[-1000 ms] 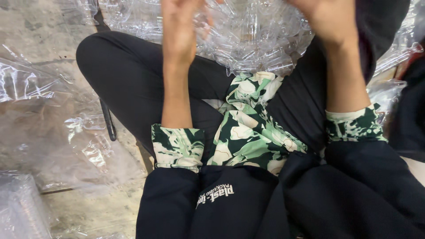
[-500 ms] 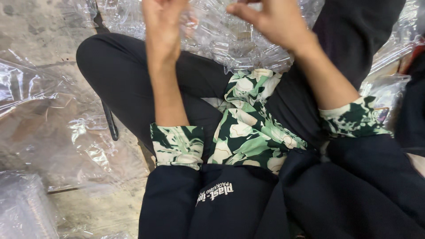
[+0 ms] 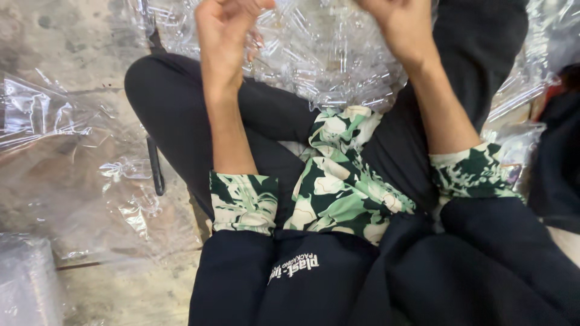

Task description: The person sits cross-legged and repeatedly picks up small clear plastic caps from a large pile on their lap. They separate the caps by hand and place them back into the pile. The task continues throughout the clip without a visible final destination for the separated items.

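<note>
Both my hands are raised at the top of the view, over a heap of crinkled clear plastic pieces (image 3: 326, 60) that lies in my lap. My left hand (image 3: 222, 33) has its fingers curled, with the fingertips close to the plastic. My right hand (image 3: 400, 19) is partly cut off by the top edge, so its fingers are hidden. Whether either hand holds a piece of plastic cannot be told. Dark sleeves with green and white floral cuffs (image 3: 244, 202) are pushed up my forearms. I sit cross-legged in black trousers (image 3: 175, 115).
Clear plastic sheeting (image 3: 72, 139) covers the concrete floor (image 3: 66, 42) on the left. A thin black rod (image 3: 156, 166) lies beside my left knee. A stack of clear plastic (image 3: 27, 284) sits at the bottom left. More plastic wrap (image 3: 525, 90) lies on the right.
My right hand has swung inward toward my left hand, and its forearm now slants. My left hand has shifted slightly to the left.
</note>
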### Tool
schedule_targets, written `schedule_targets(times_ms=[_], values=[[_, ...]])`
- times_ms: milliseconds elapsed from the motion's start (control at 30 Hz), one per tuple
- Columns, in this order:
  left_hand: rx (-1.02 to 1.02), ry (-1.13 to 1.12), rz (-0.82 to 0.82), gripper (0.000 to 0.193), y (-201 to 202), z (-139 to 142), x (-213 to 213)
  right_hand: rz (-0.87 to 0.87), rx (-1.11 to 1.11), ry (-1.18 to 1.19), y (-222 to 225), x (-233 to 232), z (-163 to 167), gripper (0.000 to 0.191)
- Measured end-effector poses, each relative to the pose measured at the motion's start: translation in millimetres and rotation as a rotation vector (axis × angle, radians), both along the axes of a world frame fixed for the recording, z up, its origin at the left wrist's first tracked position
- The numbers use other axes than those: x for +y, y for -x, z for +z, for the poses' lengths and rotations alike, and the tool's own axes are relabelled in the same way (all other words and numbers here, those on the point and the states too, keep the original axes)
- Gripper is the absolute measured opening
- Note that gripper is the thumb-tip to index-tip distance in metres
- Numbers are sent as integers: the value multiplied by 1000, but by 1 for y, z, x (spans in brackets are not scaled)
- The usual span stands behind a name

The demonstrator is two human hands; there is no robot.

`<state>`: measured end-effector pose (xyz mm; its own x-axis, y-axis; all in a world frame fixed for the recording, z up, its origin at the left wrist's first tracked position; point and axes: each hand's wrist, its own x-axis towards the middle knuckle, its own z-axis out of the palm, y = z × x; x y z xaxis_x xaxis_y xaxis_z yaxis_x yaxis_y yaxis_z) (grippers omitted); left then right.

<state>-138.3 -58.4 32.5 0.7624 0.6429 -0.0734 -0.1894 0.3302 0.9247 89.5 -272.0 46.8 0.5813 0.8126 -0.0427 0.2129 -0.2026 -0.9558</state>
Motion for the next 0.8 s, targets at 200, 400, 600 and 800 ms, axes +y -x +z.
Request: schedule_targets(times_ms=[200, 400, 600, 800], values=[[-35, -13, -40, 37, -6, 17, 2, 119, 328, -244, 28, 28, 38, 25], [18, 87, 18, 36, -3, 17, 4, 529, -319, 419, 67, 34, 55, 49], [9, 73, 35, 36, 0, 14, 6, 416, -246, 271, 63, 33, 47, 44], [4, 79, 23, 37, 2, 18, 8, 159, 294, -150, 9, 4, 56, 26]])
